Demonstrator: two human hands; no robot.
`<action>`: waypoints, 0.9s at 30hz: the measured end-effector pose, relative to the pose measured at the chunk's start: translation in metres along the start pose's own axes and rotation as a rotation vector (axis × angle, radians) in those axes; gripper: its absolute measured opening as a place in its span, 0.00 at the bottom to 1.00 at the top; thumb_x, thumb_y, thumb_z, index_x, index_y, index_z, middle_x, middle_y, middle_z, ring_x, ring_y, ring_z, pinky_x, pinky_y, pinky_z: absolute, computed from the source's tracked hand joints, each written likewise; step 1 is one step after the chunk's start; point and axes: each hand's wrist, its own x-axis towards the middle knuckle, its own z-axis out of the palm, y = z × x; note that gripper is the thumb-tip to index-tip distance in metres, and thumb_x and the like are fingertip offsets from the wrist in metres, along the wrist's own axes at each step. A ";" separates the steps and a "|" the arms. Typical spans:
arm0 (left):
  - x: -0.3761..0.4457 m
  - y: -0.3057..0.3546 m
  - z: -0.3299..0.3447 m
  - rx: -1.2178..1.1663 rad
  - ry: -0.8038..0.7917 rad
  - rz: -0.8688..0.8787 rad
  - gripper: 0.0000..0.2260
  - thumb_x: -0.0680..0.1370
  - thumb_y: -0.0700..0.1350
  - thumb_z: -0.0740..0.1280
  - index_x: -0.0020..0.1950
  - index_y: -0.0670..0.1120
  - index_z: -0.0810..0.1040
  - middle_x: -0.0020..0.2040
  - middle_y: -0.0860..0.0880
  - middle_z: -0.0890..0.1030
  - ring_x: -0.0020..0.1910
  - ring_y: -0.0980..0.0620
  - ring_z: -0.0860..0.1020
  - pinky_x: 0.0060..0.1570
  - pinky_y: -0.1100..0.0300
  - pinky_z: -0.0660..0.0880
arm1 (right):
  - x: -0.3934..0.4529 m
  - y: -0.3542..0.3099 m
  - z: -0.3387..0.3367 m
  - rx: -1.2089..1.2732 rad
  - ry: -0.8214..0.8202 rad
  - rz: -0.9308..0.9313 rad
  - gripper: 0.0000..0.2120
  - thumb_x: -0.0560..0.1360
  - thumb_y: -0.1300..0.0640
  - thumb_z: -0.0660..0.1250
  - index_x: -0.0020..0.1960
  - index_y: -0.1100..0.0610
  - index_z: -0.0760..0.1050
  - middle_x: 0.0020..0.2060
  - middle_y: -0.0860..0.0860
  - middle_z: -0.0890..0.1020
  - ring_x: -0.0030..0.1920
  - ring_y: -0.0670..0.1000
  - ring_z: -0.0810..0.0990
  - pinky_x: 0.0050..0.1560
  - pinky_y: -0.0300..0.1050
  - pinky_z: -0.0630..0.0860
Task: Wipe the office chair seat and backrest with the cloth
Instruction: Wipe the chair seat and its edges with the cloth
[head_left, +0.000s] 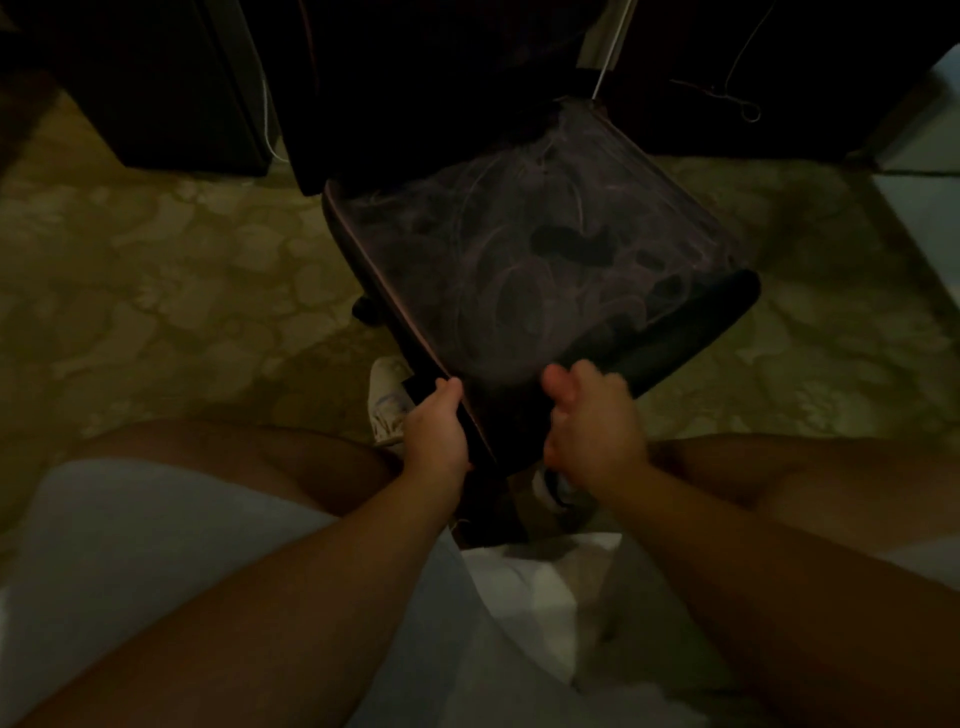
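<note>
The room is dim. The person stands over a dark chair, looking down on a broad mesh panel streaked with pale dust swirls; whether this panel is the seat or the backrest cannot be told. It lies tilted, its near corner toward the person, its far edge against a dark desk.

The left hand holds the panel's left edge near the corner, grip curled round the rim with the thumb on top. The right hand holds the near right edge where a darker padded strip runs, fingers curled over it and thumb raised. The two hands sit close together on either side of the near corner.

No cloth can be made out in either hand; the light is too poor to be sure.

Below the chair lies a mottled beige floor. A pale shoe shows just left of the left hand. The person wears pale shorts. Thin cords hang against the dark furniture behind.
</note>
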 end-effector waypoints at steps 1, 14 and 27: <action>-0.002 -0.002 0.002 -0.004 0.012 0.013 0.12 0.81 0.54 0.68 0.57 0.50 0.84 0.54 0.44 0.86 0.54 0.41 0.84 0.59 0.38 0.80 | -0.006 -0.009 0.009 -0.074 -0.050 -0.129 0.06 0.80 0.54 0.63 0.54 0.46 0.69 0.48 0.45 0.68 0.44 0.49 0.67 0.41 0.43 0.68; 0.000 -0.009 0.011 0.032 0.065 -0.028 0.16 0.70 0.60 0.70 0.47 0.50 0.88 0.49 0.47 0.88 0.53 0.42 0.85 0.65 0.40 0.78 | -0.026 0.002 0.010 0.188 -0.145 0.021 0.10 0.75 0.58 0.66 0.43 0.47 0.65 0.44 0.48 0.71 0.40 0.51 0.72 0.35 0.41 0.62; -0.032 -0.009 0.030 0.267 -0.203 -0.168 0.27 0.86 0.58 0.60 0.84 0.56 0.59 0.81 0.49 0.66 0.78 0.40 0.66 0.74 0.38 0.65 | -0.025 0.028 -0.001 1.014 0.110 0.741 0.05 0.80 0.64 0.63 0.53 0.58 0.77 0.47 0.50 0.83 0.39 0.45 0.84 0.29 0.32 0.74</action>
